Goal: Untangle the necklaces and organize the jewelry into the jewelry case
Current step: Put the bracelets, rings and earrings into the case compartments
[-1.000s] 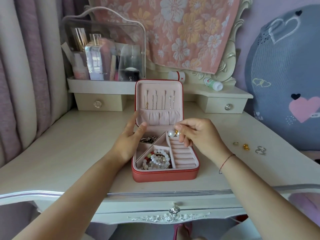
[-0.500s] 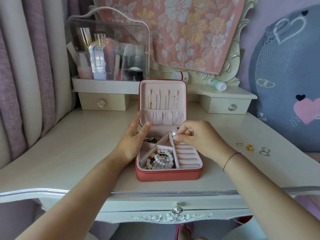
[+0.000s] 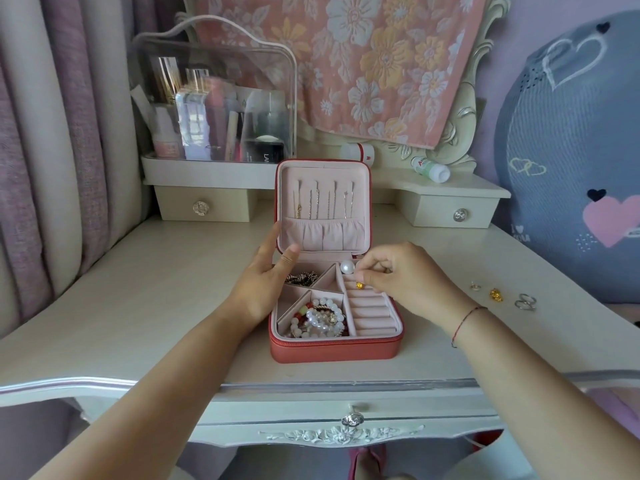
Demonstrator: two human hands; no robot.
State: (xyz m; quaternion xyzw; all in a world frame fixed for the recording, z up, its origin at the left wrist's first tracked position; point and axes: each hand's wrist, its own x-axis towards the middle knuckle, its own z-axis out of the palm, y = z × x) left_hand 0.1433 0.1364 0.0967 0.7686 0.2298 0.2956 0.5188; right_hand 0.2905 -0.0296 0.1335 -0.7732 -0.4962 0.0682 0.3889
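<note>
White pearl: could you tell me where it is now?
Head view: the white pearl sits at the far end of the jewelry case's ring rolls, just left of the right hand.

Cream vanity [image 3: 121, 306] against a lilac wall [image 3: 540, 15], daylit.
Pleated mauve curtain [image 3: 52, 150] at left; floral towel [image 3: 363, 64] draped over carved mirror frame [image 3: 467, 109] behind; two small raised drawers [image 3: 204, 206] with crystal knobs, clear cosmetics box [image 3: 214, 98] above the left one; grey heart-print cushion [image 3: 571, 150] at right.
</note>
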